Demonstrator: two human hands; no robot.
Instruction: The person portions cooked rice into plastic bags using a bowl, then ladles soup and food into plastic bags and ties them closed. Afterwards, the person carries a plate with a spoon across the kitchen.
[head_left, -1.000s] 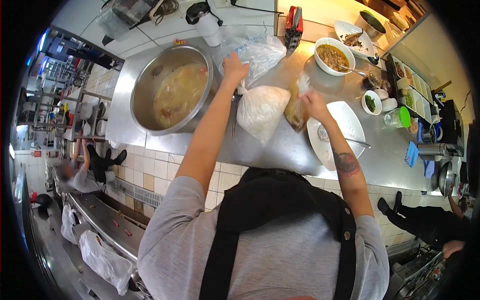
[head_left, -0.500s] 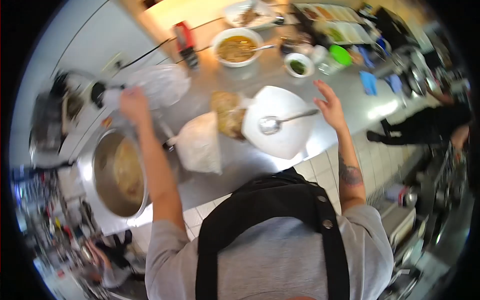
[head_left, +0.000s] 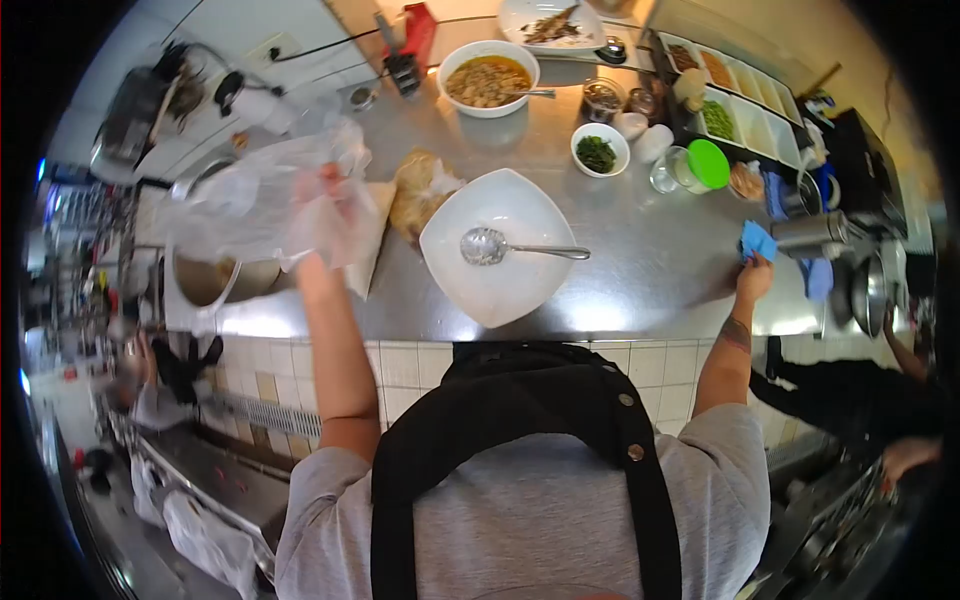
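My left hand [head_left: 328,205] is closed on a thin translucent plastic bag [head_left: 235,205], which drapes over the fingers and partly hides them. Beneath the bag a large metal pot [head_left: 235,285] is partly covered. At the right side of the counter, my right hand [head_left: 755,277] pinches a blue cloth [head_left: 757,241]. Between my hands lies a white square-shaped bowl [head_left: 490,300] holding a slotted metal spoon [head_left: 484,246]. Tied plastic bags of food stand left of it, one yellowish bag [head_left: 418,190] and one whitish bag [head_left: 375,235].
Toward the back stand a bowl of soup [head_left: 488,85], a plate with food scraps [head_left: 553,28] and a small bowl of chopped greens [head_left: 598,152]. A green-lidded jar [head_left: 706,165] and ingredient trays [head_left: 735,95] are at right. Another person [head_left: 845,390] is at far right.
My left hand has gone from the wall side to holding the plastic bag up over the pot. My right hand has moved right, from near the white bowl onto the blue cloth.
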